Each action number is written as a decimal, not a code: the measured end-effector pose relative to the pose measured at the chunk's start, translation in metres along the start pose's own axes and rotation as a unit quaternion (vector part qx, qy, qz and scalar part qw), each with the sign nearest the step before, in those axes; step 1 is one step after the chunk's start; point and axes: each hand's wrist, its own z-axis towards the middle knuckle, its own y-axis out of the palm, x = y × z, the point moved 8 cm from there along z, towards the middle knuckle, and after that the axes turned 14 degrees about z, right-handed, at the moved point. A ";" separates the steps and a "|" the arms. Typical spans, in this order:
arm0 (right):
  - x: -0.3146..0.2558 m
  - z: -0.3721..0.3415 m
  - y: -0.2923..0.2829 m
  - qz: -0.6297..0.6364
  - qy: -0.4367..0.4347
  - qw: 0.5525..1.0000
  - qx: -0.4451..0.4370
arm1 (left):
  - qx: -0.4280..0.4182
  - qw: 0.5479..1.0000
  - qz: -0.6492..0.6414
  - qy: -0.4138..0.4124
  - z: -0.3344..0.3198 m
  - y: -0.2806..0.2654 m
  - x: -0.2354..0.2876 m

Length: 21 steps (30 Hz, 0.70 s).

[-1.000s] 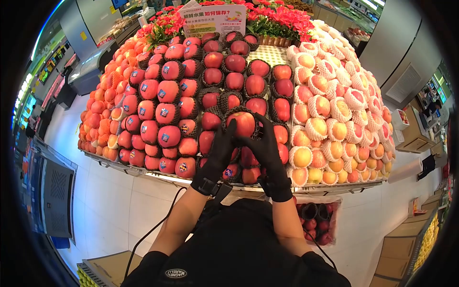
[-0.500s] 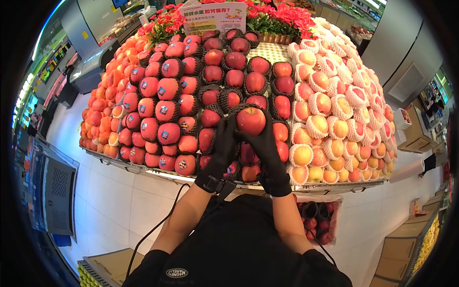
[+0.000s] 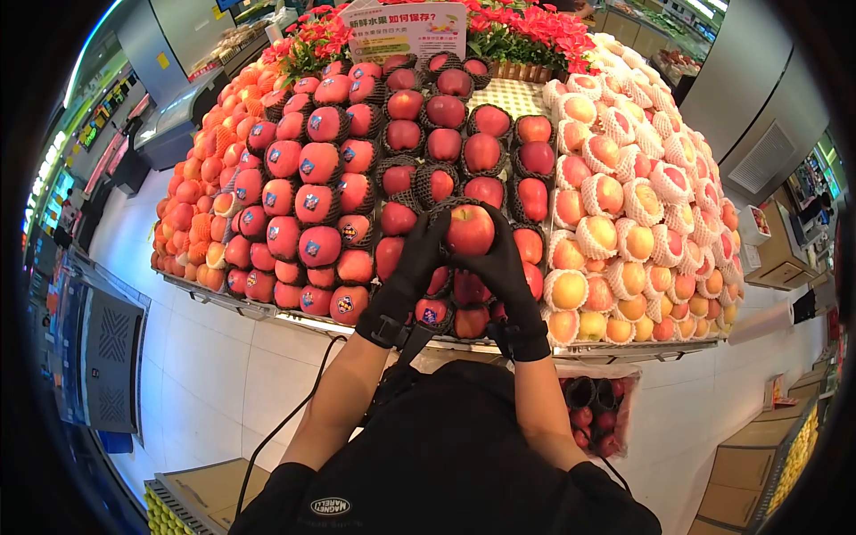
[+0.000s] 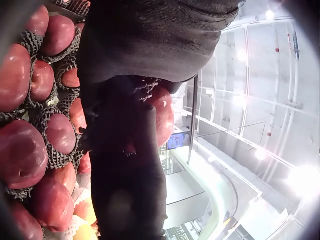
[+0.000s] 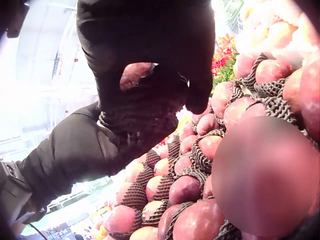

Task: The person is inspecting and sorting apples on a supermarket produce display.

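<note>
Both hands wear black gloves and hold one red apple (image 3: 470, 230) between them above the dark red rows. The left hand (image 3: 419, 259) curls round its left side, the right hand (image 3: 499, 266) round its right and lower side. Dark foam netting shows at the apple's upper left edge. In the left wrist view the held apple (image 4: 162, 115) is partly covered by gloved fingers. From the right wrist, dark netting (image 5: 145, 110) is visible round the apple's underside, with a patch of red skin above it.
Stickered red apples (image 3: 316, 204) stand in rows to the left, and pale-netted apples (image 3: 596, 234) are piled to the right. Behind are a printed sign (image 3: 406, 34) and red flowers (image 3: 544, 40). A box of dark red fruit (image 3: 606, 419) lies on the floor below the display's right side.
The held apple has risen slightly from its lower, more covered position a second ago, and its red face shows more fully. Both hands still grip it.
</note>
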 end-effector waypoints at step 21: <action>0.034 0.002 0.011 -0.126 0.047 0.989 0.068 | 0.197 0.886 -0.345 -0.240 -0.012 -0.015 -0.024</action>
